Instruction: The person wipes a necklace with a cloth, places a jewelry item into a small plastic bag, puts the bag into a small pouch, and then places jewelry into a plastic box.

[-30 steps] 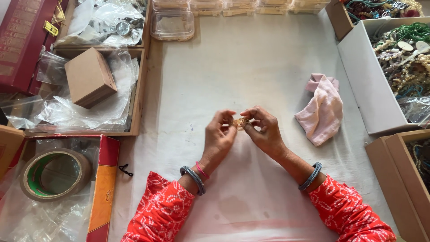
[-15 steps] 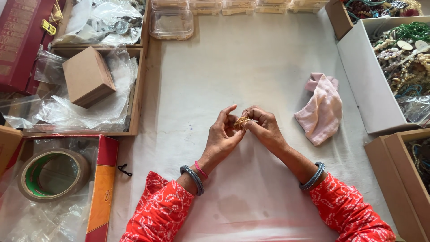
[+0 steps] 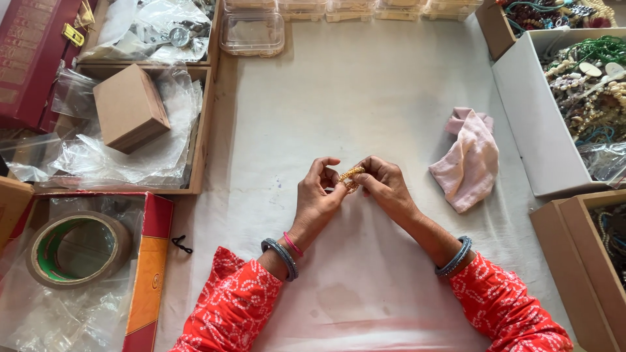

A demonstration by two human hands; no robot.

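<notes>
1. a small gold beaded piece is pinched between the fingertips of both hands, held just above the white cloth that covers the work surface, near the middle of that cloth.
2. the left hand is closed on the near left end of the beaded piece, thumb and forefinger gripping it, the other fingers curled.
3. the right hand is closed on the other end of the beaded piece, fingers bent around it, knuckles turned upward.
4. the two hands are seen touching each other at the fingertips, over the white cloth.
5. grey bangles are worn on both wrists, with a thin pink band beside the left one, and red patterned sleeves are seen toward the near edge of the white cloth.
6. a crumpled pink rag lies on the white cloth, to the right of the hands and apart from them.
7. a white box of mixed beads stands at the right edge of the white cloth, just beyond the pink rag.
8. a small brown cardboard box rests on clear plastic bags in a tray off the left edge of the white cloth.
9. a roll of tape lies off the left near corner of the white cloth, and a clear plastic container sits at its far edge.
</notes>
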